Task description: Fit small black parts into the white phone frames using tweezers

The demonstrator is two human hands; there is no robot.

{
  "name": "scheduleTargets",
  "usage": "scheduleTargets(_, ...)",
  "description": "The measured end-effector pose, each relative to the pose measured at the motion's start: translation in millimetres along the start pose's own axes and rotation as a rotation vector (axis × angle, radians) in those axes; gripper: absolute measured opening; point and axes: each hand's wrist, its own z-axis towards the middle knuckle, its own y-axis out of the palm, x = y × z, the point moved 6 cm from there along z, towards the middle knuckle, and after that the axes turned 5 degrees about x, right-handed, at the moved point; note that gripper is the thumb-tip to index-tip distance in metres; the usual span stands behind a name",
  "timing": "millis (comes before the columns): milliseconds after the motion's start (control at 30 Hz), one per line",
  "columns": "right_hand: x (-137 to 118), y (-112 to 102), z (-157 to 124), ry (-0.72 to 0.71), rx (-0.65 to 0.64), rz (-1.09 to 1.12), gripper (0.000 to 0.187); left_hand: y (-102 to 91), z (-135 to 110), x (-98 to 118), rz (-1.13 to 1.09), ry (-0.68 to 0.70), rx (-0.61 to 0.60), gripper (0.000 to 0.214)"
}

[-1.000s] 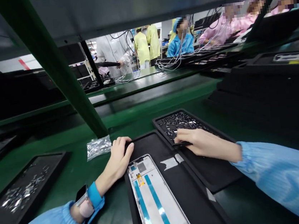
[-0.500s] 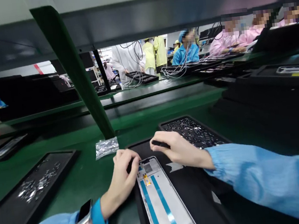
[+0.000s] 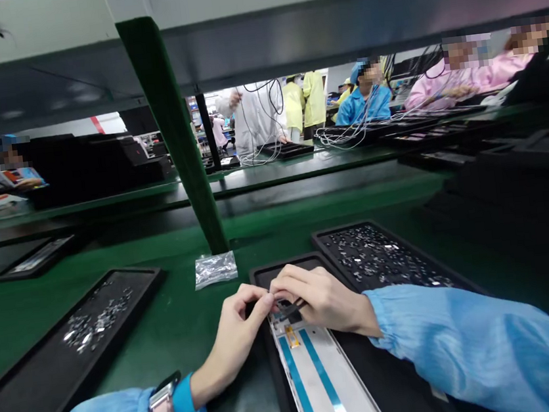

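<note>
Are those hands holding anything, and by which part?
The right hand holds a slim dark tool; the exact spot gripped is hidden. The left hand is at the pale frame's far end; whether it holds anything cannot be told.

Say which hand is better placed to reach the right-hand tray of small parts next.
Probably the right hand: it is nearer that tray and holds a dark tool; the left hand is farther away.
</note>
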Motion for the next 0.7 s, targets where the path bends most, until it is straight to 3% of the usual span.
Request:
scheduleTargets(233,10,-2,6,0.158,0.015,0.334,0.013,-4.5,3,3,0.076,0.029,-0.006,0.023)
scheduleTargets(367,20,-4,10,0.392,0.056,0.409,0.005,-8.6,5,10,0.306,0.214,0.032,0.016)
scheduleTargets(467,25,0,9,0.513,-0.011,0.408,0.008,-8.5,4,16,0.471,0.347,0.045,0.011)
scheduleTargets(700,21,2,8,0.45,-0.088,0.388,0.009,-3.9,2,20,0.571,0.43,-0.002,0.013)
